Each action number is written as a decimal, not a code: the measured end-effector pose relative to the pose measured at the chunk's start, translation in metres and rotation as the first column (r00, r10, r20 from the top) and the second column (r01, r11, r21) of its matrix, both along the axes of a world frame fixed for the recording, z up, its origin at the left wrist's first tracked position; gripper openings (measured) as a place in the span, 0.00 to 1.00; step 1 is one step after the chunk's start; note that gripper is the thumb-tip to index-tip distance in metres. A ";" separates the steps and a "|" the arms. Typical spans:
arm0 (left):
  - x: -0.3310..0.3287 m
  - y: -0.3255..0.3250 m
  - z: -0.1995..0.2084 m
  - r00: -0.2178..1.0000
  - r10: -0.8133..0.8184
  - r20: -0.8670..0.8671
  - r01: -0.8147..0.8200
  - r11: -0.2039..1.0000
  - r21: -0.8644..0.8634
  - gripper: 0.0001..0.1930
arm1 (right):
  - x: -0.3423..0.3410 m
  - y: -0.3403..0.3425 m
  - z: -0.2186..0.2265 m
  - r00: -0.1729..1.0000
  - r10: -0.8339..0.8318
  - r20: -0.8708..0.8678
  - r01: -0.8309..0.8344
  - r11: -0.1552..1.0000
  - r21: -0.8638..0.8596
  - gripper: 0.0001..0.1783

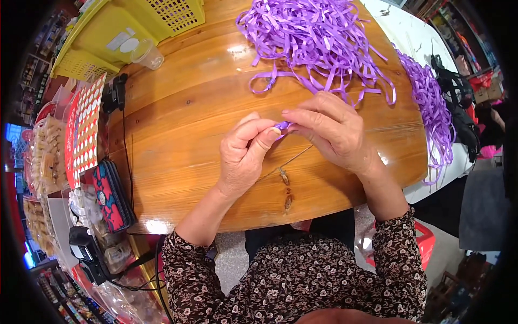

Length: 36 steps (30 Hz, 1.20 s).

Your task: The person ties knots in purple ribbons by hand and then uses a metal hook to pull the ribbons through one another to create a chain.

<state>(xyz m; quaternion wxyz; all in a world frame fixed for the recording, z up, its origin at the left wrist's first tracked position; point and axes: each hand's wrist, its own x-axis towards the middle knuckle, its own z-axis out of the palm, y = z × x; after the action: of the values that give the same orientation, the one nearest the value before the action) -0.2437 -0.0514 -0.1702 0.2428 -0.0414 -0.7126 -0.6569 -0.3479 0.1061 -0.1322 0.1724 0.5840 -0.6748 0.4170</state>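
Over the middle of the wooden table, both hands meet at a purple ribbon (283, 125). My left hand (245, 151) pinches a small bunched or knotted part of it between thumb and forefinger. From the other side, my right hand (334, 129) has its fingers closed around the ribbon close to the left thumb. How the ribbon runs inside the right hand is hidden. Just beyond the hands lies a big tangled pile of purple ribbons (307, 40), with a few loops trailing toward me.
More purple ribbons (426, 102) hang over a white table (396, 27) at the right. A yellow basket (102, 32) and a clear plastic cup (147, 55) stand at the far left of the wooden table (178, 140). A patterned zip case (112, 197) lies along its left edge.
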 end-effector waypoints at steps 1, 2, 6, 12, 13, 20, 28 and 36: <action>0.001 -0.001 0.002 1.000 -0.001 0.005 0.001 1.000 -0.001 0.04 | 0.001 -0.001 0.000 1.000 0.002 -0.009 -0.002 1.000 -0.002 0.18; 0.002 -0.002 0.002 1.000 0.001 0.007 -0.001 1.000 -0.005 0.04 | 0.002 -0.003 0.001 1.000 0.004 -0.007 -0.004 1.000 -0.006 0.18; -0.002 0.000 0.000 1.000 -0.017 0.002 0.017 0.998 -0.052 0.03 | 0.001 0.002 -0.001 0.998 0.024 0.050 -0.023 1.000 -0.014 0.16; 0.001 0.005 0.011 1.000 0.014 -0.026 -0.020 0.969 -0.244 0.02 | -0.001 0.008 -0.001 0.994 0.074 0.079 -0.076 0.997 0.020 0.08; 0.003 0.003 0.009 1.000 0.002 -0.023 -0.008 0.967 -0.254 0.03 | 0.001 0.006 0.000 0.988 0.118 0.094 -0.122 0.992 0.039 0.07; 0.006 0.011 -0.004 0.998 -0.010 0.067 0.017 0.995 -0.100 0.04 | 0.002 0.009 -0.002 0.993 0.083 0.084 -0.081 0.996 -0.021 0.09; 0.006 0.008 0.007 0.997 -0.030 0.068 0.040 0.986 -0.162 0.08 | 0.008 0.004 -0.005 0.998 0.039 0.056 -0.035 0.997 -0.067 0.11; 0.011 0.010 0.011 0.998 0.033 -0.061 -0.048 0.966 -0.254 0.08 | 0.021 -0.005 -0.017 0.981 0.078 0.176 -0.057 0.991 -0.121 0.15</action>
<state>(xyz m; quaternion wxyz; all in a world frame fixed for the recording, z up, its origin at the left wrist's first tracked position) -0.2323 -0.0410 -0.1589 0.2688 -0.0762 -0.7847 -0.5533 -0.3265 0.1015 -0.1490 0.1296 0.5555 -0.6423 0.5120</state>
